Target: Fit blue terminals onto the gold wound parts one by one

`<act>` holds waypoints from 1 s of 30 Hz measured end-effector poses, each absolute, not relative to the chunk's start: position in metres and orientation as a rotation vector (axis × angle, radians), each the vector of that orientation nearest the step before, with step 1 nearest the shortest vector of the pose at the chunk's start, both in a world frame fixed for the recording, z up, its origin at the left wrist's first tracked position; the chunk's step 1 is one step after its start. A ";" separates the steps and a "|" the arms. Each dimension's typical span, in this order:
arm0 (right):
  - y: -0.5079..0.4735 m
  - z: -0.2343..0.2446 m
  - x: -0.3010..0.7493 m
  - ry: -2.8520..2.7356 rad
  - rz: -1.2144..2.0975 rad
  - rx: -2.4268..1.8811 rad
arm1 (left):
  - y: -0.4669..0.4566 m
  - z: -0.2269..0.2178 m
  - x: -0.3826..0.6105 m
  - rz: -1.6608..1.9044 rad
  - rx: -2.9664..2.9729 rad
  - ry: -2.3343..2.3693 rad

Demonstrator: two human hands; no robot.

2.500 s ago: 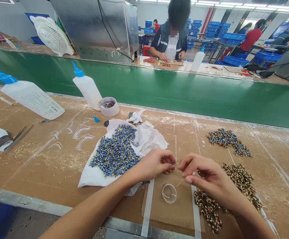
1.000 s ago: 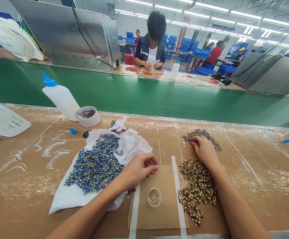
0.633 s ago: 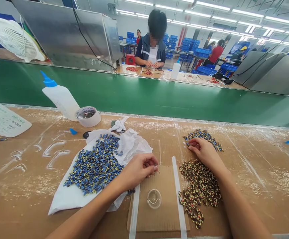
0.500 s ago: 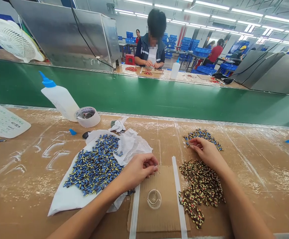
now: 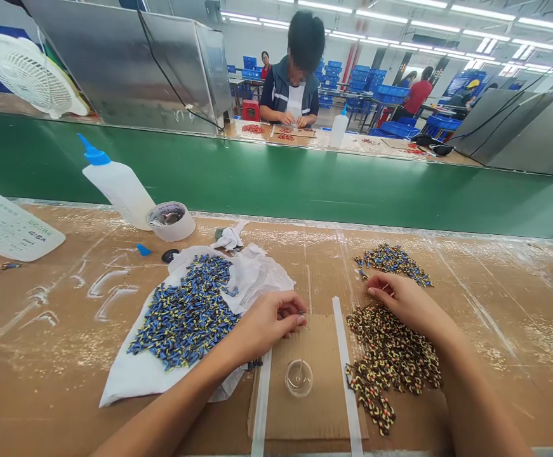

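Observation:
My left hand (image 5: 273, 320) is closed in a pinch above the top edge of a taped cardboard pad (image 5: 319, 412). A tiny bluish piece shows at its fingertips, mostly hidden. Left of it, a heap of small blue, black and yellow pieces (image 5: 185, 317) lies on a white plastic bag (image 5: 133, 384). My right hand (image 5: 400, 301) hovers by the upper edge of a pile of small brown-and-cream pieces (image 5: 395, 355), thumb and forefinger slightly apart, nothing visible between them. Just beyond lies a smaller pile of mixed blue and brown pieces (image 5: 395, 261). A clear round cup (image 5: 299, 379) with a thin stick stands on the pad.
A blue-capped squeeze bottle (image 5: 121, 190), a tape roll (image 5: 171, 222) and a labelled white bottle (image 5: 14, 222) are at the left. A green belt (image 5: 257, 174) runs across behind the table. Past it, a co-worker (image 5: 293, 82) handles small red parts.
My right hand has drawn back from the mixed pile toward the brown pile. The left hand keeps its pinch over the pad. The view has shifted slightly.

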State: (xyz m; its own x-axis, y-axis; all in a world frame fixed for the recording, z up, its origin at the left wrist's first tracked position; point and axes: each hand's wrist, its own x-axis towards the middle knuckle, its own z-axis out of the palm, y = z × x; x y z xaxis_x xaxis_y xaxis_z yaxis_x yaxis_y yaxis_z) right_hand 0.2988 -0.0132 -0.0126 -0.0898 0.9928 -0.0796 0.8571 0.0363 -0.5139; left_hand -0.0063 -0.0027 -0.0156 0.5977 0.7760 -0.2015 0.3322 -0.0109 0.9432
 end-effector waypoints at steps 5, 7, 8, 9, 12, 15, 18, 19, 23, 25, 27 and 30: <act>-0.015 -0.012 0.299 -2.099 0.722 -1.845 | -0.002 -0.018 -0.007 0.450 1.586 0.931; -0.016 -0.011 0.297 -2.118 0.759 -1.820 | -0.001 -0.018 -0.007 0.447 1.569 0.920; -0.017 -0.010 0.296 -2.121 0.772 -1.805 | -0.001 -0.019 -0.007 0.445 1.561 0.917; -0.018 -0.009 0.294 -2.119 0.785 -1.787 | -0.002 -0.018 -0.007 0.444 1.554 0.917; -0.019 -0.008 0.287 -2.106 0.820 -1.720 | -0.002 -0.017 -0.006 0.436 1.526 0.925; -0.019 -0.011 0.279 -2.110 0.797 -1.708 | -0.003 -0.016 -0.006 0.432 1.499 0.925; -0.019 -0.016 0.272 -2.130 0.697 -1.756 | -0.003 -0.015 -0.006 0.445 1.478 0.921; -0.019 -0.017 0.271 -2.138 0.665 -1.766 | -0.002 -0.014 -0.006 0.448 1.466 0.922; -0.020 -0.019 0.270 -2.180 0.575 -1.768 | -0.001 -0.013 -0.007 0.437 1.424 0.929; -0.019 -0.019 0.269 -2.186 0.529 -1.774 | -0.001 -0.012 -0.006 0.430 1.409 0.933; -0.018 -0.020 0.267 -2.180 0.476 -1.777 | -0.001 -0.013 -0.006 0.430 1.394 0.932; -0.016 -0.022 0.262 -2.189 0.401 -1.739 | -0.002 -0.013 -0.006 0.431 1.398 0.929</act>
State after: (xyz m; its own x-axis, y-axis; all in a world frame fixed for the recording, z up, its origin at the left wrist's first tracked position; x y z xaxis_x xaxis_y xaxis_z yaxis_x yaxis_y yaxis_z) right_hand 0.2618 -0.0162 -0.0217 -0.2107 0.9749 0.0718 0.8862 0.2215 -0.4069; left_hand -0.0064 -0.0015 -0.0131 0.5944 0.7477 -0.2961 0.2572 0.1722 0.9509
